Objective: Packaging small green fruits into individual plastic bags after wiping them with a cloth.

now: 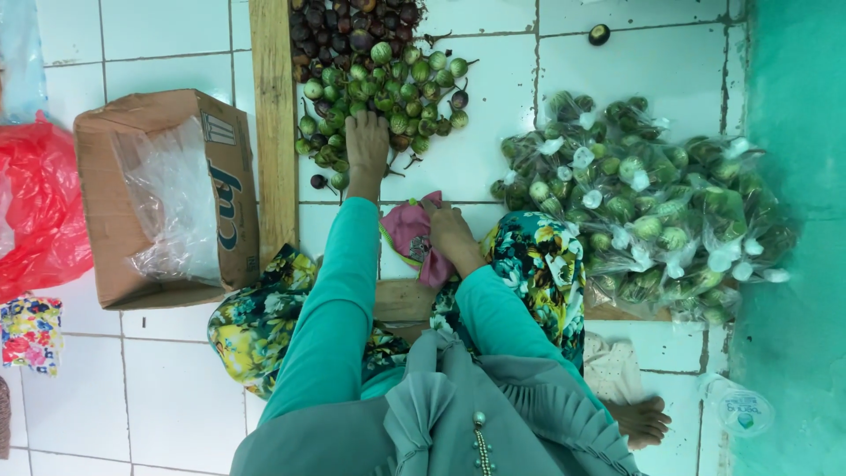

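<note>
the left hand (367, 141) lies palm down on the near edge of the loose pile of small round eggplants (379, 88), green ones nearest, dark purple ones further up toward 12 o'clock. its fingers are spread and curled over a few green fruits, but whether any is truly gripped cannot be told. the right hand (448, 227) sits at about 4 o'clock from the left, fingers pressed together and pinching a pink plastic bag (410, 231) against the tiled floor (493, 159).

judging from this, gathering goes best if the left hand rakes only a small cluster toward the bag, taking fruits at the pile's edge so the heap does not roll. the right hand would do well to hold the bag's mouth wide and close beside the pile.

at 3 o'clock lies a heap of filled clear bags (652, 203); at 9 o'clock a cardboard box (132, 132) lined with plastic, beyond a wooden plank (273, 123).
</note>
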